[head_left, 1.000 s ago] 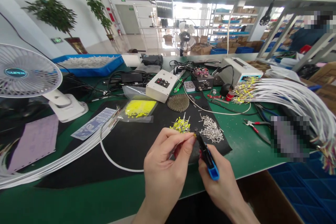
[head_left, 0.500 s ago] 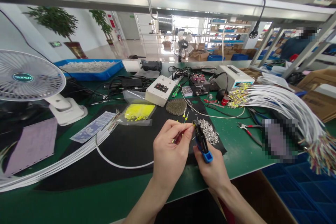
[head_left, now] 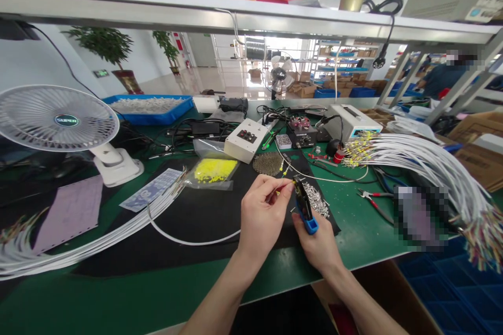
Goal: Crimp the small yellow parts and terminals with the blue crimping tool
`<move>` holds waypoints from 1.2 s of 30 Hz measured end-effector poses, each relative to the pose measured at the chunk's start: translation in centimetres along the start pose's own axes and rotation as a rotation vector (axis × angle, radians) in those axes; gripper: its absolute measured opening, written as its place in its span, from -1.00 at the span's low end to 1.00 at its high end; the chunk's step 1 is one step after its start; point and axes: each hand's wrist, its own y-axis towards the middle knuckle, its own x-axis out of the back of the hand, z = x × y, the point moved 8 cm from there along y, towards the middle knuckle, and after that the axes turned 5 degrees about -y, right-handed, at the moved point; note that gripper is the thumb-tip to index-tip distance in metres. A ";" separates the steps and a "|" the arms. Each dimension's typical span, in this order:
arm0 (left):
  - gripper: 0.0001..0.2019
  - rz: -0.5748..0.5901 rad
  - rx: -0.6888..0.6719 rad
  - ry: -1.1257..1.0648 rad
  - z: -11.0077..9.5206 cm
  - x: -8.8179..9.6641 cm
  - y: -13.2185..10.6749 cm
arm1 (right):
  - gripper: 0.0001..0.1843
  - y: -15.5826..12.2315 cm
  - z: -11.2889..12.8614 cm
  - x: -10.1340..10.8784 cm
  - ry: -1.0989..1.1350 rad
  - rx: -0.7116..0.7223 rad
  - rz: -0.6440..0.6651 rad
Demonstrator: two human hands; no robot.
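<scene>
A small yellow-tipped part (head_left: 283,187) was pinched in the left hand (head_left: 261,214) and presented to the blue-handled crimping tool (head_left: 304,208), gripped closed in the right hand (head_left: 316,238). Loose metal terminals (head_left: 317,200) remained unused on the worktop (head_left: 353,230), while a bundle of white wires (head_left: 424,162) already appeared finished.

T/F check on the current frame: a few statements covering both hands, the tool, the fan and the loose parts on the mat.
1. The right hand grips a blue-handled tool. True.
2. The left hand lies flat on the mat. False: it is raised, pinching a small part at the tool's tip.
3. The white desk fan stands at the right end of the bench. False: it is at the left.
4. A bag of yellow parts lies on the black mat. True.
5. The bundle of white cables lies to the right. True.
</scene>
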 end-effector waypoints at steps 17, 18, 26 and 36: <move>-0.91 0.002 -0.032 0.016 -1.4 0.2 -2.4 | -0.35 -6.7 1.9 1.3 0.506 -0.384 0.274; -0.90 0.001 -0.043 0.028 -1.4 0.2 -2.5 | -0.36 -6.8 1.9 1.3 0.519 -0.396 0.276; -0.92 0.017 0.000 0.046 -1.0 0.0 -2.8 | -0.37 -8.5 2.0 2.3 0.603 -0.562 0.246; -0.85 0.198 0.051 0.174 2.5 -0.7 -4.5 | -0.45 -9.4 -1.4 3.7 0.959 -0.538 0.133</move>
